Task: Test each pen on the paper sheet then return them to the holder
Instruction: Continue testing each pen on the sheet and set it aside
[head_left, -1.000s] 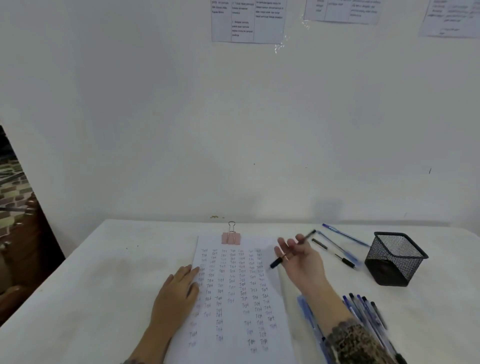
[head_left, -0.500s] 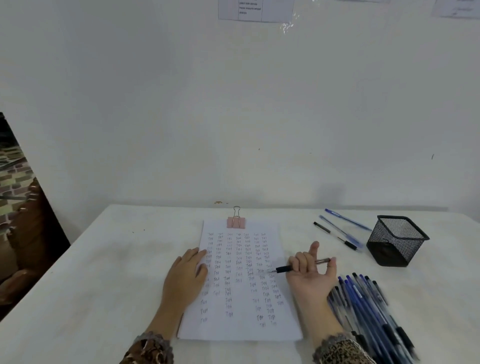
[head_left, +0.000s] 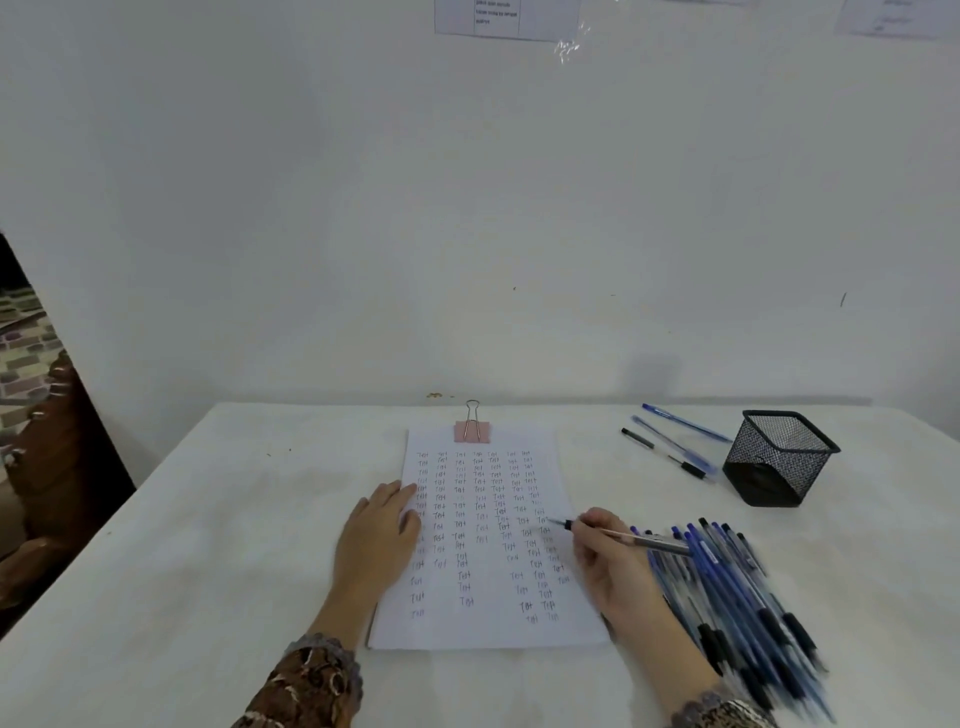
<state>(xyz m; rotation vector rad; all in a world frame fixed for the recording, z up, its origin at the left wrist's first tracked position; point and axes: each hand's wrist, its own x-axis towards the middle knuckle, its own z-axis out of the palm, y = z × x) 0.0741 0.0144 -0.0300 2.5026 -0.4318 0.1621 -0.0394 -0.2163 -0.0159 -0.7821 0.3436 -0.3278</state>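
The left hand (head_left: 382, 530) is laid flat, fingers straight and together, on the left edge of the paper sheet (head_left: 488, 564), which is spread on the white table (head_left: 208, 519) and clipped at its far edge by a pink binder clip (head_left: 471, 432). The sheet is covered in columns of small handwritten marks.

At the sheet's right edge the right hand (head_left: 613, 566) is seen with fingers curled round a pen (head_left: 626, 538) in a writing grip. The pen is slanted, its tip pointed left at the rightmost column of marks and its rear end carried out over a pile of blue and black pens (head_left: 737, 597) lying just beside the hand. Whether the tip touches the paper cannot be told, as it is blurred.

Farther back on the right, three loose pens (head_left: 670, 448) are laid near the black mesh holder (head_left: 776, 457), which stands upright, well apart from both hands.

Half a second earlier the same pen was held nearly level across upturned, curled fingers; the hand has since been turned over and the tip brought down toward the sheet. The left hand has been kept in its place on the paper.
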